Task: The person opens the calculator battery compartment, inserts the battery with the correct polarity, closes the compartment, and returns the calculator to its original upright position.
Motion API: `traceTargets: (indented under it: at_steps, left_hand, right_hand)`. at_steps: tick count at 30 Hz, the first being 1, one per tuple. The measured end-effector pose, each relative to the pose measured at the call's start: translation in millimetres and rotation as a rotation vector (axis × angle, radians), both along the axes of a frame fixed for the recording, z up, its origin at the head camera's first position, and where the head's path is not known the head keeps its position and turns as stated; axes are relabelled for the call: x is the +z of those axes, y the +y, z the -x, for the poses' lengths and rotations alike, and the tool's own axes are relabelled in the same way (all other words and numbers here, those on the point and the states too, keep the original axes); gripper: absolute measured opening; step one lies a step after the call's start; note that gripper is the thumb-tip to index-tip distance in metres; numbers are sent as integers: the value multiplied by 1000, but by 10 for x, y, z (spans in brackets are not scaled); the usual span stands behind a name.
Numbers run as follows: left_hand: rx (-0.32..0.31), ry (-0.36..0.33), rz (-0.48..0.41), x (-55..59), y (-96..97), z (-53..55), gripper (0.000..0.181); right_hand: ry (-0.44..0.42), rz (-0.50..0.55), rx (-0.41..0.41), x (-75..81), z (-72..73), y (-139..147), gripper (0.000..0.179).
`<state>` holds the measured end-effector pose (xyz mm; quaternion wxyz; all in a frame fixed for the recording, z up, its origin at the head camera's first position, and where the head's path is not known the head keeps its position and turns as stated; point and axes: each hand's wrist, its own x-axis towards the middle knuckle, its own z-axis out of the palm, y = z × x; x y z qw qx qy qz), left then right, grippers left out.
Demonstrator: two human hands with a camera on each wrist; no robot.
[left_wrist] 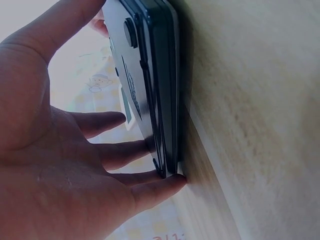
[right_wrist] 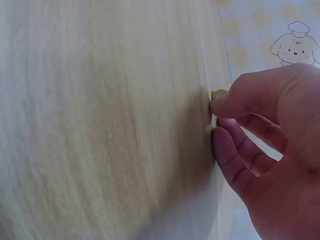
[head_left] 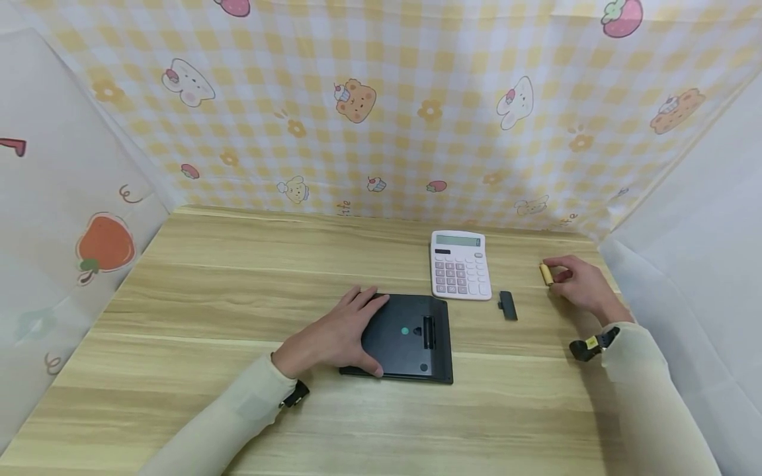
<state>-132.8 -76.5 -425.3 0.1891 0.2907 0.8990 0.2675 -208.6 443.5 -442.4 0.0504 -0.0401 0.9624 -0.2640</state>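
A black calculator (head_left: 395, 340) lies face down, its uncovered battery slot (head_left: 429, 332) facing up. My left hand (head_left: 342, 334) rests across its left part, with the fingers spread towards the far edge and the thumb by the near edge. In the left wrist view, the fingers (left_wrist: 125, 155) touch the edge of the black calculator (left_wrist: 150, 75). My right hand (head_left: 580, 287) pinches a small yellow battery (head_left: 546, 274) at the table's right. Only one end of the battery (right_wrist: 219, 94) shows past the thumb in the right wrist view. A black battery cover (head_left: 508, 305) lies left of that hand.
A pale pink calculator (head_left: 461, 266) lies face up behind the black one. The wooden table (head_left: 208, 297) meets a checked yellow curtain (head_left: 393, 145) at the back. White cloth hangs at both sides.
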Motion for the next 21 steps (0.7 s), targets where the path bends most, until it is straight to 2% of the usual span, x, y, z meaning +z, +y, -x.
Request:
traceTargets:
  at_steps: [7,21]
  left_hand:
    - [-2,2,5,-7,1,3,125]
    - [-1,-6,-6,0,-10,1,125]
  right_hand:
    - [-5,12,-33,-5,-27,-29,55]
    - [0,-4,-46,12,-22,-30,52]
